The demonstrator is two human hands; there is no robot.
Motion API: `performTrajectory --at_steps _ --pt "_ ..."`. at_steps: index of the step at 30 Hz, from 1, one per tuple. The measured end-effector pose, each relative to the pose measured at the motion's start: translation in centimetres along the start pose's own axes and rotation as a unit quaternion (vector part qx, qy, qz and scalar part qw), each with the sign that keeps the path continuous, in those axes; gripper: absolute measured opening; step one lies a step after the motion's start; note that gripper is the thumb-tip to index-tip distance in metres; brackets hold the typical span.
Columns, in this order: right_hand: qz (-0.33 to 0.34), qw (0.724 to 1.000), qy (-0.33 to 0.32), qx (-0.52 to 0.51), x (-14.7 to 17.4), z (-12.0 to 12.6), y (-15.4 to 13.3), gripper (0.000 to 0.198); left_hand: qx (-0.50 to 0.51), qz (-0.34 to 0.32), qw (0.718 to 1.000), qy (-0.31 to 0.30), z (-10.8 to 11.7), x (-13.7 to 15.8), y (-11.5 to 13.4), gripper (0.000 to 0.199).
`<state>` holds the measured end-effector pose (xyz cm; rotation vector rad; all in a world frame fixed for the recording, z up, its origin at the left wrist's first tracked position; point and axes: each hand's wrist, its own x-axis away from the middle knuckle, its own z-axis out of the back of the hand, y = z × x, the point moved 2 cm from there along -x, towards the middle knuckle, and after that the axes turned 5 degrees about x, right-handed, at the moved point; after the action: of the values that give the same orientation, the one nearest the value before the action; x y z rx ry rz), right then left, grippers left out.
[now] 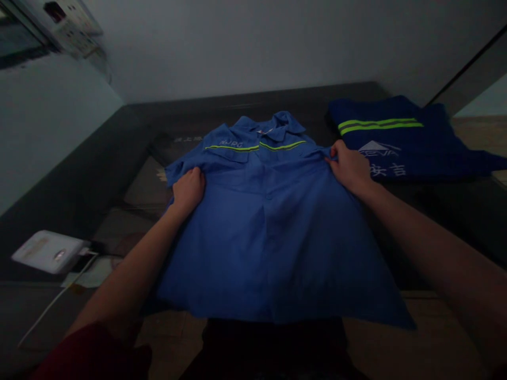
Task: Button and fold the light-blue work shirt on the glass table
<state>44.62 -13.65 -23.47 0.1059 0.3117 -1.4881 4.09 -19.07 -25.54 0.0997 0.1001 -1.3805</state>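
One white power bank (49,252) at far left, on the dark tabletop (132,132); a white cable (74,281) leaves its right end and runs down to the near left. Above it, against the wall, white power strips (81,39) with rows of sockets. A dark red sleeve (95,352) shows at the bottom left.

Left hand (189,187): knuckles up, fingers curled tight, gripping cloth at the side of a blue short-sleeved work shirt (237,232), just below the sleeve. Shirt lies front up between both hands, collar (283,126) toward the wall, its lower part reaching past the table's near edge. Yellow-green stripes cross the chest; pale letters above one pocket — blurred.

Right hand (349,164): thumb and fingers pinching the shirt's opposite side near the other sleeve — cloth drawn into creases there.

Just beyond that hand, at right, a folded dark blue garment (428,140) on the tabletop: yellow-green band with a grey centre, white logo, Chinese characters below.
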Motion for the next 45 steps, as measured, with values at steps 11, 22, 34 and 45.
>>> performTrajectory --at_steps 11,22,34,45 --pt "0.021 0.996 0.029 0.087 -7.1 0.6 -1.7 0.03 0.061 0.016 0.997 0.046 -1.5 -7.6 1.2 0.038" --pt "0.018 0.996 0.072 0.047 -5.4 1.5 -3.8 0.03 0.219 0.0 0.961 0.169 -1.1 -7.6 0.1 0.027" --pt "0.228 0.962 -0.092 -0.122 8.6 5.1 -11.8 0.002 0.392 -0.227 0.888 -0.085 2.7 4.8 10.8 0.013" --pt "0.196 0.972 -0.12 -0.054 10.2 0.6 -13.4 0.048 0.353 -0.247 0.896 -0.104 0.9 6.5 10.7 0.009"
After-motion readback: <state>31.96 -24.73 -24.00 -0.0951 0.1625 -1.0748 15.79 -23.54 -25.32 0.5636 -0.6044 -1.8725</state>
